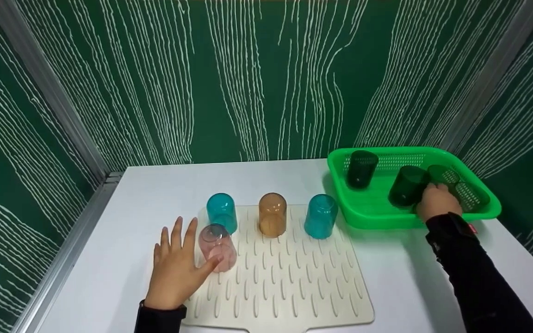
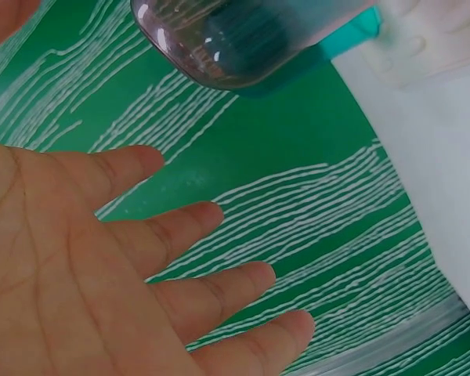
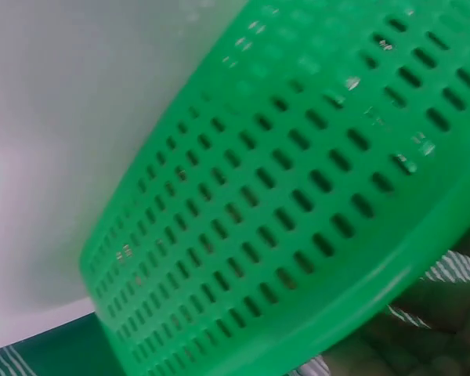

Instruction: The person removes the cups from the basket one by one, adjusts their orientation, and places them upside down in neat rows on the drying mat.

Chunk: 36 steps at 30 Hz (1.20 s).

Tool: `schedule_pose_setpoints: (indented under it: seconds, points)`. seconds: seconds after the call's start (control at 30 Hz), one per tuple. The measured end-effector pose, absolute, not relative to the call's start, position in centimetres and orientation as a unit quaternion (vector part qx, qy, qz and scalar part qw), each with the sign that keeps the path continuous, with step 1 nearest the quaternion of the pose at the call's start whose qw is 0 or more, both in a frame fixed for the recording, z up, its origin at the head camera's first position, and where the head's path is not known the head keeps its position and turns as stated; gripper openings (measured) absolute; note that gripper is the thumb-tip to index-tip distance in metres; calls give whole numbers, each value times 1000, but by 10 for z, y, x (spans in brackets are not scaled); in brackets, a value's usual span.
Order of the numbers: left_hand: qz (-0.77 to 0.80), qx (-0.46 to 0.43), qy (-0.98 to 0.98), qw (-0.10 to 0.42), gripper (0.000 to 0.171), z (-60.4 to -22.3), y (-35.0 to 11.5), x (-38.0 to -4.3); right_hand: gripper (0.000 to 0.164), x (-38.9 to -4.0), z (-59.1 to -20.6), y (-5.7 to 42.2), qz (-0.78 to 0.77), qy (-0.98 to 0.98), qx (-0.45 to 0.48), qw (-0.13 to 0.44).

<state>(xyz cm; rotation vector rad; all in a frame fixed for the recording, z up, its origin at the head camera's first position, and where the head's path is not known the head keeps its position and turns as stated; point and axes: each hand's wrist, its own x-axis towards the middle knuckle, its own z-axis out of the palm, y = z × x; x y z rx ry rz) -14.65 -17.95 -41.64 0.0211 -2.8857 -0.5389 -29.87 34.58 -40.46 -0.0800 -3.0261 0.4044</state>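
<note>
My left hand [image 1: 176, 275] is spread beside a see-through pink cup [image 1: 215, 245], its thumb overlapping the cup's lower part in the head view. In the left wrist view the palm [image 2: 55, 258] and straight fingers show, with the cup [image 2: 219, 47] above them. Behind it are a blue cup [image 1: 220, 210], an amber cup [image 1: 272, 217] and another blue cup [image 1: 321, 219], all upside down on a cream ribbed mat [image 1: 294, 296]. My right hand [image 1: 438, 203] reaches over the near rim of a green basket [image 1: 377, 222], between a dark cup [image 1: 405, 187] and a see-through dark cup [image 1: 443, 175]; its fingertips are hidden.
Another dark cup [image 1: 362, 170] stands at the basket's left end. The basket's slotted wall [image 3: 274, 196] fills much of the right wrist view. A white table [image 1: 164, 185] lies under everything, backed by a green wall [image 1: 229, 83] with white lines.
</note>
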Motion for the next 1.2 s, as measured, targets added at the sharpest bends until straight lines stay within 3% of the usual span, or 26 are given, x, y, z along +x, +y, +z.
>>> schedule_pose_setpoints:
  seconds: [0.1, 0.27, 0.53, 0.73, 0.9, 1.2]
  points:
    - [-187, 6, -977, 99, 92, -416, -179, -146, 23, -300, -404, 351, 133, -990, -32, 42]
    - [-191, 5, -977, 94, 92, -416, -179, -146, 34, -303, -400, 354, 125, -992, -30, -6]
    - [-193, 8, -977, 96, 89, -414, -178, -146, 35, -303, -399, 357, 124, -992, -22, -26]
    - [-191, -5, -972, 138, 82, -414, -177, -146, 21, -299, -399, 356, 128, -992, -16, 3]
    - [-192, -15, -968, 160, 78, -414, -176, -146, 32, -292, -397, 356, 123, -992, 7, 34]
    - [-188, -12, -965, 183, 73, -412, -172, -145, 28, -278, -379, 342, 103, -988, 49, 100]
